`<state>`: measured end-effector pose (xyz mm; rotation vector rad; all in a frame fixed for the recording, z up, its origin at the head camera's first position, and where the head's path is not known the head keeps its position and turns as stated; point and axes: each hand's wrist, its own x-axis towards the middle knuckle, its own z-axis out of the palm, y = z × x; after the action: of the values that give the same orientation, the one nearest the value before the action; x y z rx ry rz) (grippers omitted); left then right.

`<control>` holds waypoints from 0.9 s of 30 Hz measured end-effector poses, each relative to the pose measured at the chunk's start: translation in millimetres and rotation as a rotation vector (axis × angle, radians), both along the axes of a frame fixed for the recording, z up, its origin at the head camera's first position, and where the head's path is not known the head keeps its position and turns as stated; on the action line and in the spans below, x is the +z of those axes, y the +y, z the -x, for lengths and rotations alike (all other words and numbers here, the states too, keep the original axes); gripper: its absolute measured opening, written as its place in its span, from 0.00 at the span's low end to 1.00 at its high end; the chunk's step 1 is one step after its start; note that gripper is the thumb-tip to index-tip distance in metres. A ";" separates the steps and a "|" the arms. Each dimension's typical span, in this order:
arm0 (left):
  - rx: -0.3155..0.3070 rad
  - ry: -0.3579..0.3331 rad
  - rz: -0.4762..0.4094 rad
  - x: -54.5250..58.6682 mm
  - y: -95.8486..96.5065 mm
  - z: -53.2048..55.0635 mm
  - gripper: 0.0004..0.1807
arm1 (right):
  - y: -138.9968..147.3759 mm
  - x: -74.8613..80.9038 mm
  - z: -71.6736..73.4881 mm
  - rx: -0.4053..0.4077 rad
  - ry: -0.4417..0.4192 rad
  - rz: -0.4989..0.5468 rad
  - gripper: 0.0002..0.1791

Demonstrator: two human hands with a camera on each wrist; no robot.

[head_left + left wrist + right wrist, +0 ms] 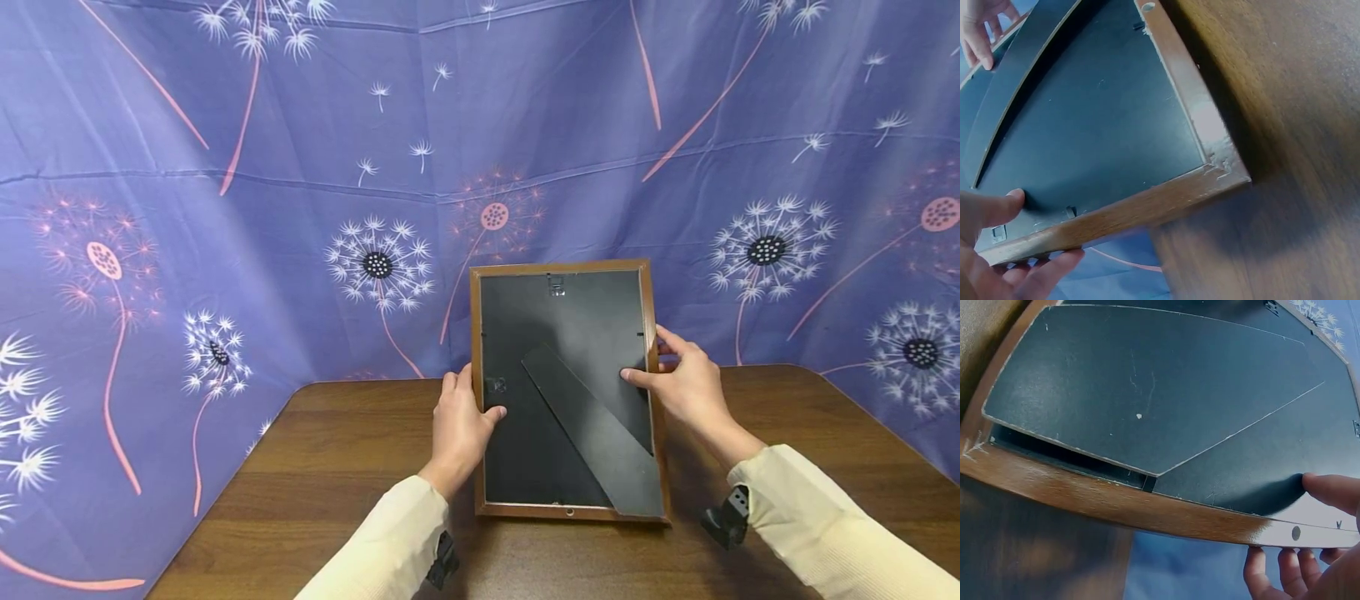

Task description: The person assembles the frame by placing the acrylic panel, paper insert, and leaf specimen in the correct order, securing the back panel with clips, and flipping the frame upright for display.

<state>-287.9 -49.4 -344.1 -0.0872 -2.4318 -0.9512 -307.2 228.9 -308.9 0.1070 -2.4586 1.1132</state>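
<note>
A picture frame [525, 450] with a brown wooden border and a black backing stands nearly upright, its back facing me. A flat black easel leg [592, 433] runs diagonally across the backing down to the lower right corner. My left hand [461, 429] grips the left edge, thumb on the backing and fingers behind the border. On the opposite edge, a little higher, my right hand [686, 383] pinches the border the same way. The right wrist view shows the easel leg [1147, 394] standing slightly off the backing near the frame's bottom. The frame's front is hidden.
The frame is over a brown wooden table [352, 467]. Behind and beside the table hangs a blue-purple cloth [300, 125] printed with dandelions. Small metal hangers [557, 287] are fixed on the backing. Each wrist carries a black camera [727, 517].
</note>
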 end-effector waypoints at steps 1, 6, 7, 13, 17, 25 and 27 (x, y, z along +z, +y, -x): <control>0.003 0.013 0.001 -0.3 0.3 0.2 0.43 | -0.3 0.1 -0.3 -0.006 0.018 0.003 0.48; 0.005 0.070 -0.005 -1.6 1.7 2.0 0.43 | -1.3 0.6 -1.7 -0.021 0.097 0.022 0.46; 0.005 0.080 -0.010 -1.9 2.0 2.3 0.43 | -1.5 0.7 -2.1 -0.023 0.107 0.029 0.46; 0.005 0.120 -0.049 -1.6 3.4 2.7 0.42 | -2.8 -0.3 -3.5 -0.027 0.174 0.038 0.46; 0.001 0.149 -0.074 -1.2 4.4 3.4 0.42 | -3.1 -0.6 -3.9 -0.033 0.208 0.039 0.46; -0.018 0.176 -0.077 -0.8 5.4 5.8 0.41 | -1.9 1.3 -7.1 -0.038 0.206 0.050 0.46; -0.025 0.168 -0.075 -0.4 5.3 5.9 0.41 | -1.3 1.6 -7.5 -0.034 0.210 0.043 0.47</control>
<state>-293.8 -44.1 -344.6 -0.1645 -2.2440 -1.0028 -299.6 227.7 -307.3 0.1597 -2.2418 1.0813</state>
